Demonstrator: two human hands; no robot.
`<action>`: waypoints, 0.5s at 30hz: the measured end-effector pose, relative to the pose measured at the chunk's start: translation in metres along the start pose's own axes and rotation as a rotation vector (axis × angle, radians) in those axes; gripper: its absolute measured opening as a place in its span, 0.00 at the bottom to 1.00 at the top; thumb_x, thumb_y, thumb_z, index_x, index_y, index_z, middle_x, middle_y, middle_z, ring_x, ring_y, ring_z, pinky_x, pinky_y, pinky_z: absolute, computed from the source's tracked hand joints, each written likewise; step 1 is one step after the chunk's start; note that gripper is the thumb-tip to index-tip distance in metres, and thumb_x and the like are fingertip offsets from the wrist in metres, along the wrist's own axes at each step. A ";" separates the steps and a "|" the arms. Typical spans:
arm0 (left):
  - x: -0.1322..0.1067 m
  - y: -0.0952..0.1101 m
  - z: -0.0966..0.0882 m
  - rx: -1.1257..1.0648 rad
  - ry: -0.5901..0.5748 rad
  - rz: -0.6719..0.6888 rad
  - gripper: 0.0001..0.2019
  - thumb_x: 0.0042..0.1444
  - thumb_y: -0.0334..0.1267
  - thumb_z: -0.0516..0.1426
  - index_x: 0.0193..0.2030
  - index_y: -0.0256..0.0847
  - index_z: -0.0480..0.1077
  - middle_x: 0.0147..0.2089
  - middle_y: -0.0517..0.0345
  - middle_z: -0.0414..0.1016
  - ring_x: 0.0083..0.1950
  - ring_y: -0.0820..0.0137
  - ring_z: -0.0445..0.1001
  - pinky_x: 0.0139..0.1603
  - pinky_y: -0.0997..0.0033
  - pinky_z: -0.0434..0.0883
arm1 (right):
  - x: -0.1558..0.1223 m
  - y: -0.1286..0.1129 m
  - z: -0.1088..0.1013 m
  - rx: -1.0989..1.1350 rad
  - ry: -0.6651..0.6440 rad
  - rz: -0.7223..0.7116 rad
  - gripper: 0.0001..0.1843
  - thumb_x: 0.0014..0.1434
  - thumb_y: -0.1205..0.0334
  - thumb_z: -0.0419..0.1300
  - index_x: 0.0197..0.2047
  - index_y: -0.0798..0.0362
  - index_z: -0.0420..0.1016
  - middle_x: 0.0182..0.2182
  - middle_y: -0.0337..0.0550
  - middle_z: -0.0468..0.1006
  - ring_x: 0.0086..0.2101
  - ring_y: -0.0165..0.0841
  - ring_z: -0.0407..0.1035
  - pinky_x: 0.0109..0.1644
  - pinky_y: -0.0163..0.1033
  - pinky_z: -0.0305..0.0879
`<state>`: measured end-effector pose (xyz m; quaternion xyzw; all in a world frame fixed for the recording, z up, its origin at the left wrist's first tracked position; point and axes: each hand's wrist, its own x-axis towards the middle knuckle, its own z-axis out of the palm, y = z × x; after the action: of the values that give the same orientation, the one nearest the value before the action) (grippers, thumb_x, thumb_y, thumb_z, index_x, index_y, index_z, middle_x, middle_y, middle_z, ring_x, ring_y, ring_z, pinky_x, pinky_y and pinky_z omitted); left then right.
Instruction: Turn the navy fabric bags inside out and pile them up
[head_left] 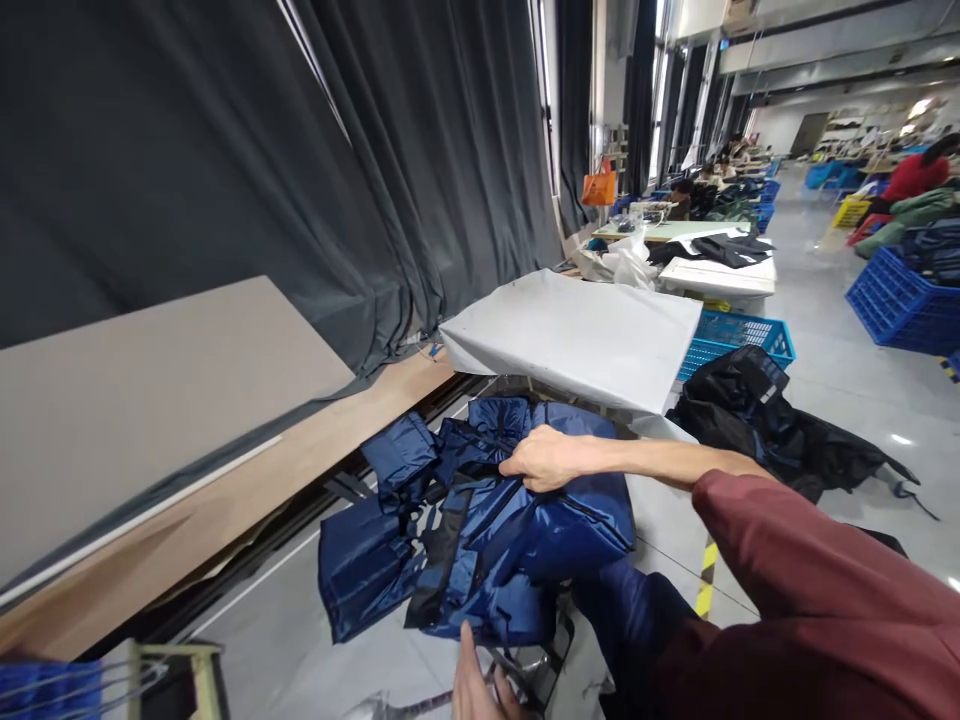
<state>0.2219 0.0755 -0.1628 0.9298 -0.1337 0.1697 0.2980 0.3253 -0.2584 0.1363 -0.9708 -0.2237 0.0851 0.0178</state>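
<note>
A heap of shiny dark blue padded garment pieces with black trim lies on a low stand in front of me. My right hand reaches in from the right on a bare forearm with a maroon sleeve. Its fingers are curled and pinch the blue fabric near the top of the heap. Only part of my left hand shows at the bottom edge, fingers stretched upward against the heap's lower edge. I cannot see anything in it.
A grey covered table stands just behind the heap. To its right are a blue crate and a pile of black garments on the floor. Dark curtains and a slanted board line the left. Further tables and people are far back.
</note>
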 end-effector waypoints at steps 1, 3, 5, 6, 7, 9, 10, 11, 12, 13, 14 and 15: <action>-0.003 0.002 0.008 -0.002 -0.044 -0.022 0.44 0.72 0.39 0.53 0.92 0.48 0.43 0.81 0.42 0.72 0.75 0.48 0.79 0.70 0.49 0.81 | -0.020 -0.003 -0.012 -0.006 0.013 -0.020 0.16 0.69 0.69 0.58 0.56 0.51 0.82 0.50 0.48 0.89 0.49 0.40 0.82 0.40 0.41 0.57; -0.004 0.007 0.019 -0.017 -0.126 -0.046 0.44 0.74 0.40 0.51 0.92 0.43 0.37 0.85 0.37 0.63 0.80 0.47 0.74 0.73 0.49 0.78 | -0.056 -0.010 -0.028 -0.009 0.020 -0.049 0.16 0.68 0.70 0.58 0.55 0.51 0.81 0.49 0.48 0.89 0.47 0.39 0.81 0.39 0.42 0.54; 0.002 0.015 0.030 -0.041 -0.183 -0.048 0.43 0.76 0.41 0.51 0.92 0.39 0.37 0.86 0.32 0.60 0.83 0.46 0.69 0.78 0.47 0.74 | -0.085 -0.016 -0.039 -0.009 0.015 -0.064 0.15 0.68 0.70 0.58 0.53 0.51 0.81 0.47 0.48 0.89 0.45 0.39 0.81 0.38 0.42 0.52; 0.007 0.021 0.035 -0.047 -0.205 -0.047 0.43 0.76 0.42 0.52 0.91 0.37 0.38 0.86 0.30 0.60 0.84 0.46 0.67 0.79 0.47 0.73 | -0.097 -0.019 -0.042 -0.008 0.010 -0.069 0.14 0.68 0.70 0.59 0.52 0.51 0.81 0.47 0.48 0.89 0.44 0.39 0.80 0.37 0.43 0.51; 0.012 0.028 0.040 -0.037 -0.227 -0.055 0.44 0.76 0.42 0.53 0.91 0.37 0.39 0.85 0.30 0.62 0.84 0.46 0.67 0.79 0.47 0.72 | -0.107 -0.021 -0.044 -0.007 0.004 -0.071 0.13 0.67 0.70 0.59 0.51 0.51 0.81 0.46 0.48 0.89 0.42 0.39 0.80 0.37 0.43 0.50; 0.021 0.043 0.050 0.049 -0.293 -0.093 0.44 0.73 0.42 0.58 0.90 0.38 0.43 0.82 0.30 0.67 0.82 0.46 0.69 0.76 0.44 0.72 | -0.123 -0.025 -0.043 0.001 -0.015 -0.071 0.12 0.67 0.70 0.59 0.50 0.51 0.80 0.44 0.47 0.89 0.40 0.38 0.79 0.37 0.43 0.49; 0.025 0.049 0.054 0.118 -0.331 -0.118 0.44 0.72 0.41 0.60 0.89 0.38 0.47 0.80 0.30 0.70 0.80 0.45 0.71 0.74 0.43 0.73 | -0.130 -0.025 -0.041 0.008 -0.029 -0.068 0.12 0.66 0.70 0.59 0.49 0.51 0.80 0.43 0.47 0.88 0.39 0.38 0.79 0.37 0.42 0.49; 0.028 0.054 0.056 0.192 -0.369 -0.135 0.42 0.72 0.41 0.61 0.88 0.38 0.51 0.76 0.31 0.74 0.77 0.45 0.74 0.71 0.43 0.73 | -0.136 -0.024 -0.038 0.015 -0.045 -0.059 0.11 0.66 0.70 0.59 0.49 0.50 0.80 0.43 0.47 0.88 0.39 0.38 0.79 0.37 0.42 0.50; 0.030 0.058 0.057 0.256 -0.410 -0.133 0.39 0.73 0.42 0.61 0.86 0.37 0.57 0.72 0.32 0.79 0.73 0.45 0.78 0.69 0.44 0.74 | -0.143 -0.021 -0.033 0.025 -0.056 -0.040 0.11 0.67 0.69 0.60 0.49 0.50 0.80 0.42 0.46 0.88 0.39 0.38 0.79 0.37 0.42 0.50; 0.032 0.061 0.056 0.301 -0.454 -0.102 0.34 0.74 0.42 0.61 0.83 0.36 0.63 0.67 0.33 0.83 0.68 0.47 0.80 0.67 0.47 0.73 | -0.150 -0.014 -0.027 0.041 -0.060 -0.009 0.10 0.67 0.69 0.60 0.48 0.50 0.80 0.41 0.46 0.88 0.39 0.38 0.79 0.38 0.41 0.52; 0.033 0.063 0.053 0.325 -0.497 -0.050 0.29 0.75 0.44 0.61 0.78 0.36 0.70 0.61 0.36 0.85 0.64 0.49 0.82 0.65 0.51 0.73 | -0.157 -0.004 -0.020 0.064 -0.054 0.035 0.10 0.67 0.67 0.60 0.48 0.49 0.80 0.41 0.45 0.87 0.39 0.38 0.79 0.39 0.40 0.54; 0.034 0.065 0.048 0.336 -0.531 0.005 0.24 0.76 0.45 0.60 0.73 0.36 0.76 0.56 0.38 0.87 0.60 0.51 0.84 0.64 0.54 0.72 | -0.165 0.009 -0.013 0.099 -0.037 0.094 0.08 0.68 0.66 0.60 0.48 0.48 0.79 0.41 0.45 0.87 0.39 0.38 0.79 0.40 0.40 0.56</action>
<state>0.2413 -0.0094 -0.1527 0.9775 -0.1792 -0.0588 0.0946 0.1854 -0.3389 0.1741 -0.9764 -0.1738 0.1148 0.0576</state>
